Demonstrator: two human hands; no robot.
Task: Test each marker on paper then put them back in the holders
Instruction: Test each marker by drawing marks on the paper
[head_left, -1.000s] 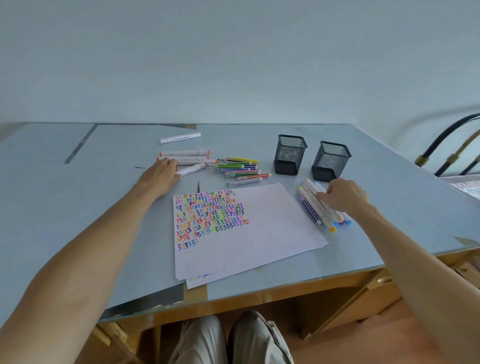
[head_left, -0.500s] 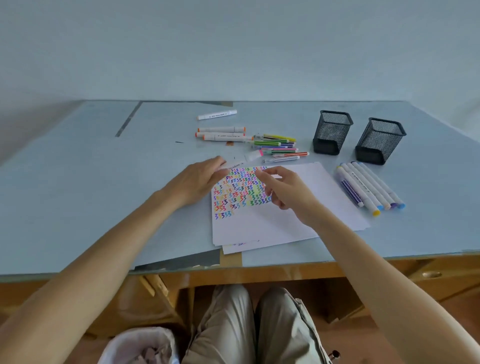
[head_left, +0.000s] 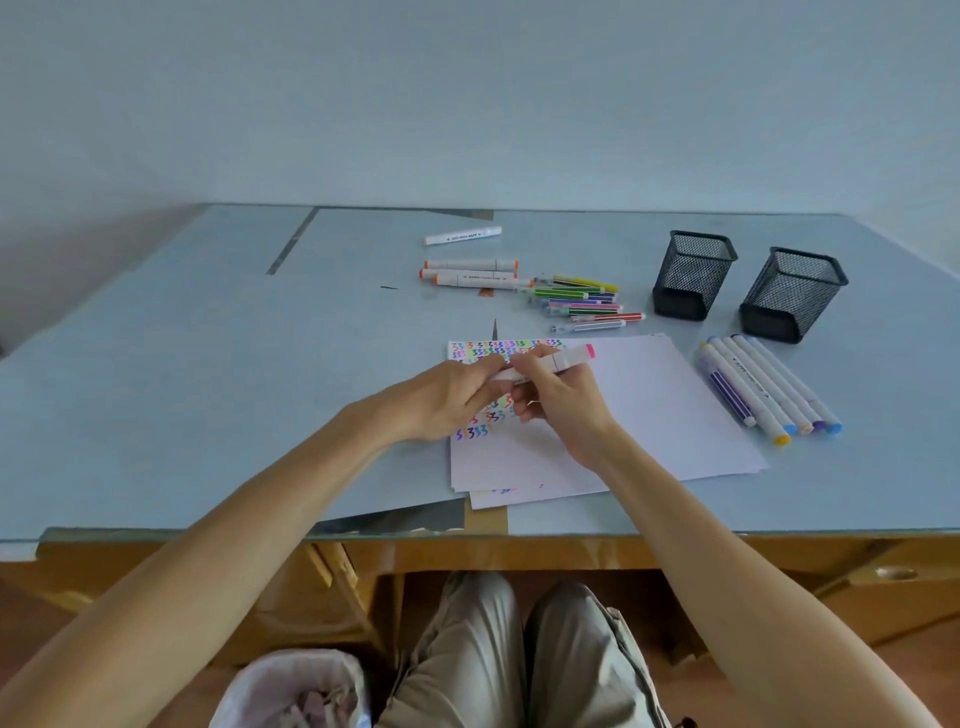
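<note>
both hands meet over the left half of the paper (head_left: 649, 405), which lies on the pale blue surface (head_left: 208, 389). between them they hold a white marker with a pink end (head_left: 566, 358), raised just above the sheet and lying almost level, pink end pointing right. the right hand (head_left: 558, 400) has its fingers curled round the marker's middle, thumb on top; the left hand (head_left: 447, 397) pinches the marker's left end with its fingers bent in close. whether a cap is on or off that end is hidden by the fingers.

the sheet carries rows of small coloured squiggles (head_left: 488, 351) in its far left corner, partly covered by the hands. right of the paper lies a row of thick white markers (head_left: 769, 384) side by side, coloured ends toward the near side. far from them stand two black mesh holders (head_left: 693, 273) (head_left: 792, 291), upright and just apart. left of the holders is a cluster of thin coloured pens (head_left: 582, 301), then three white markers with orange ends (head_left: 470, 273), and farther off a single white marker (head_left: 462, 235).
</note>
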